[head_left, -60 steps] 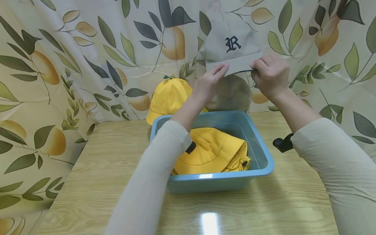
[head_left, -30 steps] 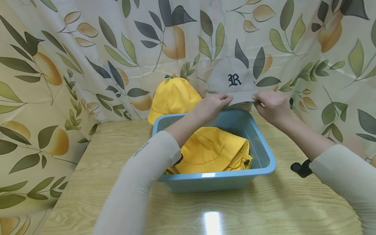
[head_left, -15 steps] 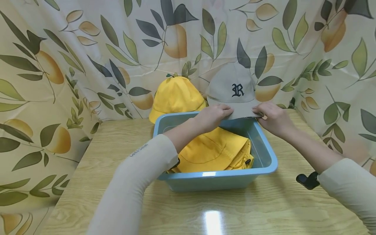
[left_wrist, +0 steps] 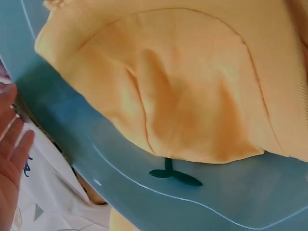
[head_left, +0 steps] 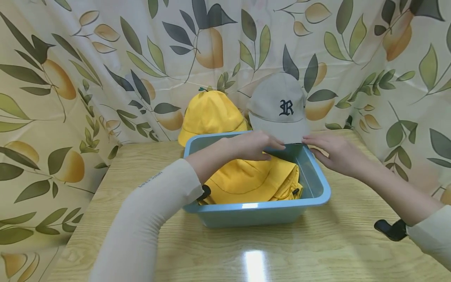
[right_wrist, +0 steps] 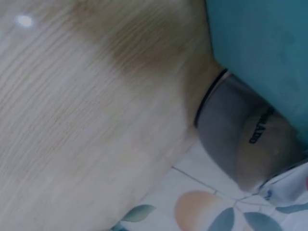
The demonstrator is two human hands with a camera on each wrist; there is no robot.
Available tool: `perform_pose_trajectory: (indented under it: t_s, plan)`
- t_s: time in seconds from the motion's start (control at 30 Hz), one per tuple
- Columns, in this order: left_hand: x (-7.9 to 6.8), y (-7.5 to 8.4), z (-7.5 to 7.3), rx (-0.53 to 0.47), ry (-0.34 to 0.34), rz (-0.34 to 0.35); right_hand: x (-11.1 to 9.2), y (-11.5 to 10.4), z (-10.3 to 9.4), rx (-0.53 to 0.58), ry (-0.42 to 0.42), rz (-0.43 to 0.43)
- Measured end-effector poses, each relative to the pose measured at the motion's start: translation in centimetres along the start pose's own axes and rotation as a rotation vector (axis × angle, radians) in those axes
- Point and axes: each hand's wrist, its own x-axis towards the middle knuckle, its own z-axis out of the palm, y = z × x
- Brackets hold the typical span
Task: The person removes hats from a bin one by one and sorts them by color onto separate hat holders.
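A light grey baseball cap [head_left: 276, 100] with a black letter R stands upright behind the blue basin, its brim over the far rim. My left hand [head_left: 251, 145] is over the basin's back part, fingers extended near the brim's left side. At the brim's right corner is my right hand [head_left: 334, 152], fingers fairly straight and thumb apart; whether they touch the brim is unclear. Neither hand holds anything. Below the grey cap, in the right wrist view, sits another cap [right_wrist: 240, 130] with dark lettering. Yellow hats [head_left: 251, 178] lie folded in the basin [head_left: 253, 215].
A yellow hat [head_left: 213, 113] with a green sprout on top stands behind the basin's left corner. Patterned curtain [head_left: 141, 70] covers the back and sides. The wooden tabletop [head_left: 148, 235] extends in front. A green sprout [left_wrist: 175, 177] shows on a hat inside the basin.
Both hands brought the grey cap down behind the basin, and then their grip on the brim came off. The fingers have straightened, and the right forearm has shifted to the right.
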Motion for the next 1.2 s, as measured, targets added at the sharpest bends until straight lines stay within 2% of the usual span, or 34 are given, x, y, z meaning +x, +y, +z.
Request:
perform_pose_trajectory:
  t_s: [0.1,0.2,0.33,0.47,0.57,0.73,0.9,1.07,1.2]
  plan:
    - [-0.3,0.3,0.2,-0.020,-0.034,0.036,-0.1,-1.2,-0.4,0.017,0.014,-0.032]
    - [-0.7,0.4,0.5,-0.056,-0.116,0.017,-0.2,-2.5,-0.9,0.026,0.009,-0.060]
    - [-0.6,0.1,1.2,-0.082,-0.225,-0.045,-0.6,-4.4,-1.8,0.047,-0.110,-0.033]
    - [0.2,-0.6,2.3,-0.109,-0.278,-0.087,-1.1,-6.0,-2.6,0.081,-0.258,0.014]
    - [0.9,-1.3,3.1,-0.126,-0.307,-0.114,-1.4,-6.9,-2.5,0.109,-0.305,-0.005]
    - [1.9,-2.2,4.1,-0.109,-0.325,-0.165,-1.7,-8.4,-1.5,0.157,-0.247,-0.134]
    - [2.2,-2.8,5.0,-0.082,-0.311,-0.208,-1.9,-9.5,-0.3,0.140,-0.160,-0.238]
    - [1.9,-2.5,4.7,-0.010,-0.252,-0.166,-2.1,-9.5,-0.1,0.098,-0.123,-0.248]
    - [1.6,-2.0,4.2,0.010,-0.271,-0.177,-2.1,-9.4,-0.1,0.075,-0.117,-0.242]
